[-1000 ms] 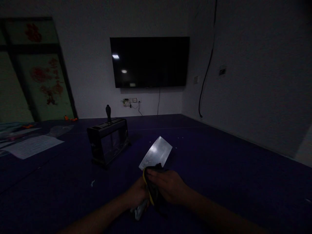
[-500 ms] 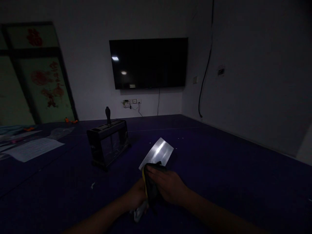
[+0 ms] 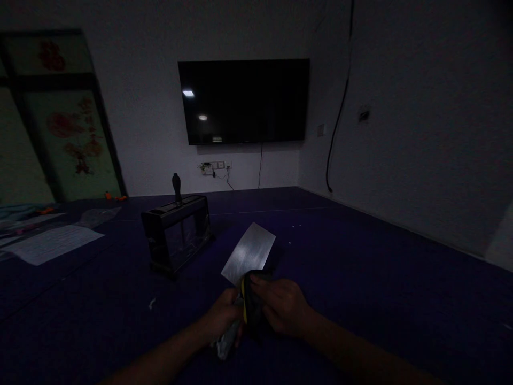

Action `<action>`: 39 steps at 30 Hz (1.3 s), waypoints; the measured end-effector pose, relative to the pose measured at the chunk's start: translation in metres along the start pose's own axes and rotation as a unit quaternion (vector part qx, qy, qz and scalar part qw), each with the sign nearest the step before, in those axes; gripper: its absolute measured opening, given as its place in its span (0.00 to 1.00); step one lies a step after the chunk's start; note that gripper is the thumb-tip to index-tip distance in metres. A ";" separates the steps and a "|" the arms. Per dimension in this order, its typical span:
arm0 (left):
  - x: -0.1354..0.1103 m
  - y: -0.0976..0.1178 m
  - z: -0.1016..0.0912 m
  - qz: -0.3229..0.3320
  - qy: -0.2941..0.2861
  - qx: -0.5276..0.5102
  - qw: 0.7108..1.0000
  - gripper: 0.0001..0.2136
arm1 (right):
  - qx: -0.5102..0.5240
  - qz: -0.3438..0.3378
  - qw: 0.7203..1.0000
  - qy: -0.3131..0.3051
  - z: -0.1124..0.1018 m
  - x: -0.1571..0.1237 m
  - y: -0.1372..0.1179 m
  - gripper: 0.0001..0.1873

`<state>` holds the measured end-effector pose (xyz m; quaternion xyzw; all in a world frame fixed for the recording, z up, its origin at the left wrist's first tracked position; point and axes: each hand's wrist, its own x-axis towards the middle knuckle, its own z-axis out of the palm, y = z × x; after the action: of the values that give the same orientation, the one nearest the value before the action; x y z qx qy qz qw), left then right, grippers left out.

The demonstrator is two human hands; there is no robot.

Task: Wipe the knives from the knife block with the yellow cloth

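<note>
A cleaver (image 3: 249, 252) with a broad shiny blade points away from me, tilted to the right. My left hand (image 3: 224, 316) is wrapped round its handle, whose pale end shows below the fingers. In my right hand (image 3: 282, 306) is a bunched dark cloth (image 3: 252, 306) with a yellow edge. The cloth sits beside the handle, close to the base of the blade; whether it touches the metal I cannot tell. Left of the blade stands a black knife block (image 3: 175, 211) with clear sides and a single dark-handled tool upright in it.
Sheets of paper (image 3: 54, 243) and a plastic bag (image 3: 98, 216) lie at the left on the dark blue surface (image 3: 340, 299). White scraps (image 3: 152, 303) are scattered about. Orange objects (image 3: 121, 198) lie near the door. A television (image 3: 246, 101) hangs on the far wall.
The cloth has come back off the blade's lower part toward the handle, showing more metal. The cleaver has shifted slightly left, and its bright glare has faded.
</note>
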<state>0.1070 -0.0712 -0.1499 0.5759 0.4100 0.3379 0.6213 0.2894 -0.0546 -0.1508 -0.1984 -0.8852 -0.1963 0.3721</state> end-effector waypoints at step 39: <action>0.004 -0.001 0.001 0.035 0.029 0.017 0.999 0.10 | -0.071 0.153 0.975 -0.145 -0.005 0.010 -0.014 0.28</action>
<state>0.1090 -0.0683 -0.1511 0.5908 0.4128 0.3690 0.5868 0.2792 -0.0667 -0.1426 -0.3841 -0.8726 -0.1684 0.2504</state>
